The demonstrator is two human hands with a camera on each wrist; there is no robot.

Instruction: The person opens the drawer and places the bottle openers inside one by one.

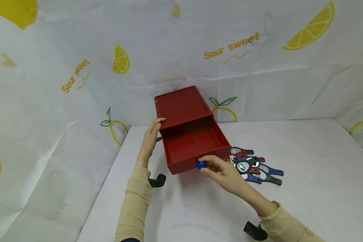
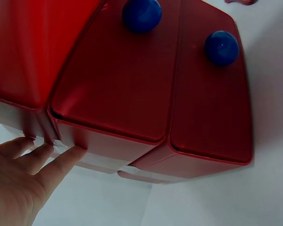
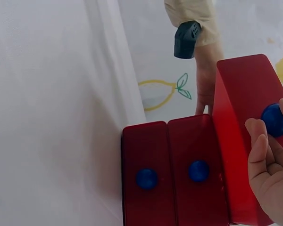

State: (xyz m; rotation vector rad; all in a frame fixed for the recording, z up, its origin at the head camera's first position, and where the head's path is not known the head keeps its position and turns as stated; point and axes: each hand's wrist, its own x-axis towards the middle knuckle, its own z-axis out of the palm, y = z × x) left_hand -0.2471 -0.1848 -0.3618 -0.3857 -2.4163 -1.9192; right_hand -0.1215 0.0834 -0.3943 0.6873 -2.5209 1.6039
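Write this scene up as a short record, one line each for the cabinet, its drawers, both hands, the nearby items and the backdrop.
Unit: red cabinet with three drawers
Top drawer: pulled open
Middle drawer: closed
Bottom drawer: closed
Right hand: pinches the top drawer's blue knob
Left hand: fingers touch the cabinet's side
Nearby: overlapping handled items, right of the open drawer
Backdrop: white, printed with lemons and "Sour sweet"
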